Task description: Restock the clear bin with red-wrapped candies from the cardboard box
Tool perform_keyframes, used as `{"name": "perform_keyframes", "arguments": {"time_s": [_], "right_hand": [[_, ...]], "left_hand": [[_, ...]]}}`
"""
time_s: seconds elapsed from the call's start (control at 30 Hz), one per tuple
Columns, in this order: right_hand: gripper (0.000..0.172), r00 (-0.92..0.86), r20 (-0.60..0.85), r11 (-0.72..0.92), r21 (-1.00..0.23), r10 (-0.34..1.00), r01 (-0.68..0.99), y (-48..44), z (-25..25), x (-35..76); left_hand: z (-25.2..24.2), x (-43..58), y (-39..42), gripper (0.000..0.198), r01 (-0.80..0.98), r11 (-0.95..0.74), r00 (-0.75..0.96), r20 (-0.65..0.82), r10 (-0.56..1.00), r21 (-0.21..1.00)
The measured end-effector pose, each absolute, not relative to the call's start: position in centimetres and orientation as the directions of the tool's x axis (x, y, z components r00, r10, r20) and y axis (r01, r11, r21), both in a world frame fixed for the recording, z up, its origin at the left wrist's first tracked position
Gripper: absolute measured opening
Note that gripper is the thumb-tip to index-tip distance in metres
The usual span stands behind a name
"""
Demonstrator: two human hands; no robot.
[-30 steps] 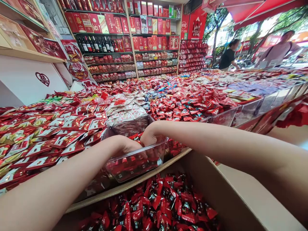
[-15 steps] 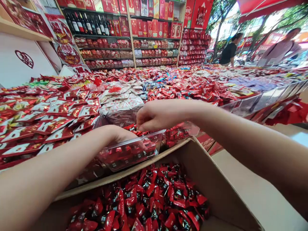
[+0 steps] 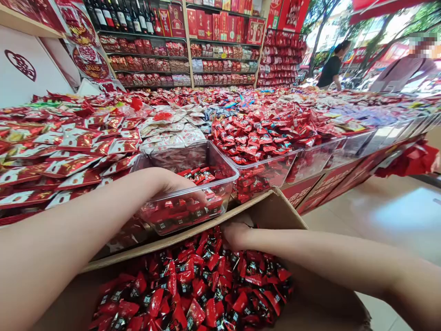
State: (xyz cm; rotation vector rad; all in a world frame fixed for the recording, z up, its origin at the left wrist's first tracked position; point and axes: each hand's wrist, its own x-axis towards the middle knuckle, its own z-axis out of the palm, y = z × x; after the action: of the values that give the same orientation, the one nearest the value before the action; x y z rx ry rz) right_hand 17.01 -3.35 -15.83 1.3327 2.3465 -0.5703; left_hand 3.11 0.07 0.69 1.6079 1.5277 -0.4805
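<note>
Plenty of red candies point(image 3: 206, 289) left in cardboard box point(image 3: 291, 209), bottom centre. Right hand point(image 3: 236, 235) dipped in there, fingers hidden, grip can't be told. Left hand point(image 3: 177, 184) lowered into clear bin point(image 3: 222, 200), mid-frame, finger spread unclear; bin only part-filled. Red packets point(image 3: 255, 138) heaped beyond.

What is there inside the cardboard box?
The cardboard box holds many small red-and-black packets; the right hand is inside too. What its fingertips touch cannot be seen, and the packets cover the bottom beneath them.
</note>
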Motion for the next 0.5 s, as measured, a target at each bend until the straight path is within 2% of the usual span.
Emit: {"name": "perform_keyframes", "arguments": {"time_s": [0.1, 0.17, 0.23, 0.3, 0.33, 0.4, 0.5], "right_hand": [[0.022, -0.559, -0.493, 0.532, -0.211, 0.667, 0.820, -3.2, -14.6, 17.9], [0.018, -0.632, -0.438, 0.557, -0.302, 0.639, 0.774, -3.6, -13.4, 18.9], [0.014, -0.695, -0.390, 0.477, -0.522, 0.604, 0.707, -4.3, -12.2, 19.9], [0.016, -0.728, -0.351, 0.256, -0.774, 0.589, 0.579, -5.1, -11.2, 20.8], [0.018, -0.732, -0.339, 0.136, -0.853, 0.591, 0.505, -5.6, -10.6, 21.2], [0.020, -0.726, -0.317, 0.014, -0.912, 0.610, 0.410, -6.6, -9.3, 21.7], [0.023, -0.732, -0.213, 0.083, -0.935, 0.647, 0.346, -8.0, -5.9, 22.2]], "left_hand": [[0.3, 2.5, 0.4, 0.025, 0.920, 0.173, 0.224, -0.834, 0.504, 0.351], [0.0, 2.3, 0.6, 0.024, 0.905, 0.214, 0.242, -0.858, 0.453, 0.369], [-0.1, 2.3, 0.6, 0.024, 0.893, 0.243, 0.251, -0.868, 0.429, 0.378], [-0.3, 2.4, 0.7, 0.022, 0.887, 0.257, 0.253, -0.869, 0.426, 0.384], [-0.3, 2.4, 0.7, 0.022, 0.885, 0.261, 0.253, -0.868, 0.428, 0.386], [-0.5, 2.5, 0.7, 0.021, 0.884, 0.264, 0.247, -0.864, 0.440, 0.387], [-0.5, 2.6, 0.7, 0.019, 0.884, 0.259, 0.239, -0.852, 0.466, 0.389]]}}
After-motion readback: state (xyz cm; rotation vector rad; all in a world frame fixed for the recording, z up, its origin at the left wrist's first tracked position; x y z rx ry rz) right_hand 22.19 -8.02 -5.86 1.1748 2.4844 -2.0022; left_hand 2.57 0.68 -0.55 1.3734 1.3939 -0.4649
